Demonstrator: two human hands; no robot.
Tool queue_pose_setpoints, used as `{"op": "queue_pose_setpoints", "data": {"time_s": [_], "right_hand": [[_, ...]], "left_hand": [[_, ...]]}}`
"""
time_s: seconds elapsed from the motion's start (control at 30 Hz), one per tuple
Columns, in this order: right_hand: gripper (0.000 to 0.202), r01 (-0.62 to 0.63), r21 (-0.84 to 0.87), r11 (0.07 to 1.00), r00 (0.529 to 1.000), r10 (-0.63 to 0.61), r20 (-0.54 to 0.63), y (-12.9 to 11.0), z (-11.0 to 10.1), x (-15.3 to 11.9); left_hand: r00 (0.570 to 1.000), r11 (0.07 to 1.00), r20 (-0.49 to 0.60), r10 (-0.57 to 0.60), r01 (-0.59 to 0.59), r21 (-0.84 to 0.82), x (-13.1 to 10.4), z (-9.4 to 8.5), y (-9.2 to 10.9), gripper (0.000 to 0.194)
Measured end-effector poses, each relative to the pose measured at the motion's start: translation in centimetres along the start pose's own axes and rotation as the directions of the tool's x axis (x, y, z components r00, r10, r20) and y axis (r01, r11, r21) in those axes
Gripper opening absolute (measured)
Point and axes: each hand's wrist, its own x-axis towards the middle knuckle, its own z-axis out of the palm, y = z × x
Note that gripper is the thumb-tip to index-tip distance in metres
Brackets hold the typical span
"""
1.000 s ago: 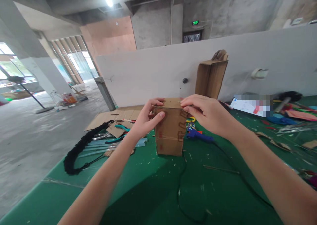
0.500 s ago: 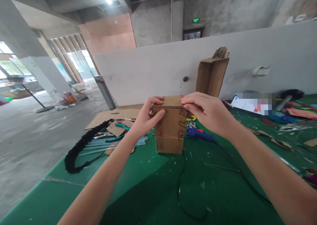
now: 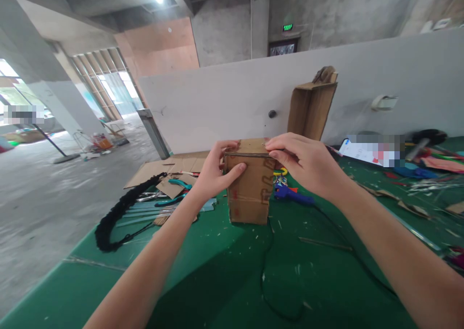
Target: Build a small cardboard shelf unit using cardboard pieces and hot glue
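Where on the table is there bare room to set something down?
The green table looks mostly bare between the left forearm and black cable, nearer than the upright brown cardboard box. Crowded: beside the fuzzy black strip and at far right.

The left hand's (image 3: 213,174) thumb (image 3: 238,173) has slid a little farther across the front of the cardboard box (image 3: 250,189). The head view has tipped down slightly, setting the box and the exit sign (image 3: 287,27) higher in it, and more of a pale strip (image 3: 416,231) shows beyond the right forearm (image 3: 384,239)
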Motion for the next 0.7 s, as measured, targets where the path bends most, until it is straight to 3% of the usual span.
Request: {"op": "queue_pose_setpoints", "data": {"time_s": [0.23,0.7], "right_hand": [[0.018,-0.016,-0.005,1.000,1.000,0.016,0.000,0.11,0.10,-0.07],[0.019,-0.019,0.016,1.000,1.000,0.019,0.002,0.01,0.10,-0.12]], "left_hand": [[0.997,0.995,0.022,-0.070,0.071,-0.065,0.03,-0.16,0.03,0.042],[0.996,0.994,0.062,-0.065,0.070,-0.086,0.09,-0.58,-0.17,0.038]]}}
